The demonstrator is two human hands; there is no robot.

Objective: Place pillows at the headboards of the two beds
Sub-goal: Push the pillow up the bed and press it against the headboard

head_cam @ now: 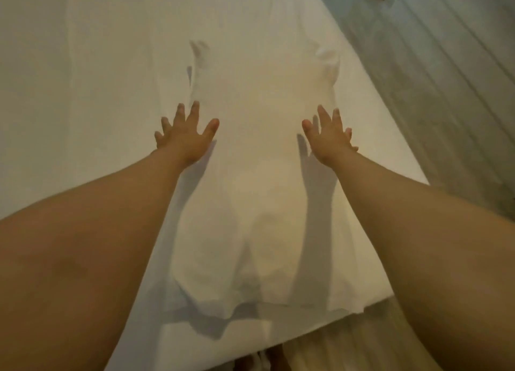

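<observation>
Pillow [262,158] lengthwise on bed [83,92], left hand [185,136] and right hand [328,139] flat on it, fingers spread, nothing gripped

White bed [83,92] carries one white pillow [259,175] lengthwise

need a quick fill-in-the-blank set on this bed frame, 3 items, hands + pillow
1. Both hands, left hand and right hand, have their fingers ____, gripping nothing.
2. The pillow lies on the ____ sheet of the bed.
3. The floor shows on the ____ side of the picture.

Missing words: spread; white; right
</observation>
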